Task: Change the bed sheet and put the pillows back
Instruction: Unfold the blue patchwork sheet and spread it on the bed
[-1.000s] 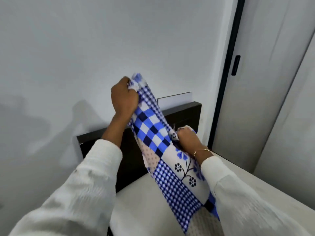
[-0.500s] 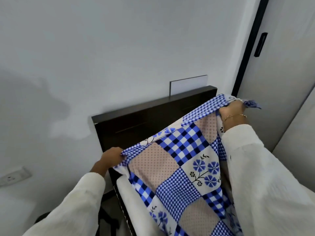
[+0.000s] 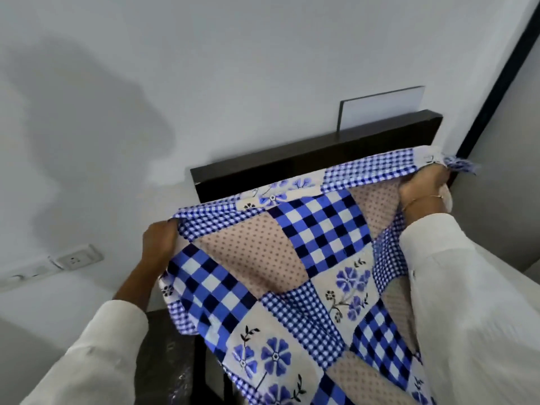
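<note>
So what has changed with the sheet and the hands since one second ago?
The hands have moved apart: left hand went down and left, right hand up and right toward the headboard corner. The patchwork bed sheet, bunched before, is now spread wide between them. Both hands still grip its top edge.

The dark headboard (image 3: 306, 159) and wall (image 3: 233, 68) block the far side; the spread sheet (image 3: 292, 273) covers everything nearer.

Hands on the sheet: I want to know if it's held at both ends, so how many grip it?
2. The left hand grips the sheet at its left corner; the right hand grips the right corner, near the headboard.
</note>
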`<move>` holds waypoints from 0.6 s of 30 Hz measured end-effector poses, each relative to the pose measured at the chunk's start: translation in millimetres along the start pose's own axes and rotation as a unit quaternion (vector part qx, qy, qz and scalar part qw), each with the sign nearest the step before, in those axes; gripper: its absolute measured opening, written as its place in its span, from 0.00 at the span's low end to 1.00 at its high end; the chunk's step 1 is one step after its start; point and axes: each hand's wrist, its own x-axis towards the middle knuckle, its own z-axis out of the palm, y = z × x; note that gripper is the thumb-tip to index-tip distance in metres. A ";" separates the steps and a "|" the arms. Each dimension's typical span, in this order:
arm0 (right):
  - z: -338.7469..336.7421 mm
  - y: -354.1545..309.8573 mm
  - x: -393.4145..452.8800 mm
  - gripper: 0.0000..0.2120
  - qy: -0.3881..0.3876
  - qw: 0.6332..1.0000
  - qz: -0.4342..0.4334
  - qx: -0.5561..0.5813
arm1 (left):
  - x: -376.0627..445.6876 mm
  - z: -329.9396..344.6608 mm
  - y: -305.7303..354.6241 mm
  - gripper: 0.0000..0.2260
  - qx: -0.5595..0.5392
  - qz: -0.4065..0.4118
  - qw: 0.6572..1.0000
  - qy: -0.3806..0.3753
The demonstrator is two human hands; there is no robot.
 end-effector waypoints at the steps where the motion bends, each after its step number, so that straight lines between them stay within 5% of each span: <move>1: -0.6 7.3 7.9 0.16 -0.012 1.000 -0.005 -0.010 | 6.9 7.6 -9.2 0.17 0.053 0.028 0.998 -0.016; 6: -21.5 58.3 42.4 0.19 0.031 0.993 0.081 -0.080 | 59.4 88.3 -53.2 0.18 0.241 0.024 0.961 -0.130; 11: -59.5 124.0 103.7 0.17 0.127 0.971 0.082 -0.185 | 107.7 185.3 -90.8 0.18 0.459 0.055 0.870 -0.171; 18: -132.8 212.0 190.0 0.15 0.122 0.955 0.064 -0.262 | 140.2 292.1 -134.2 0.20 0.469 -0.039 0.836 -0.281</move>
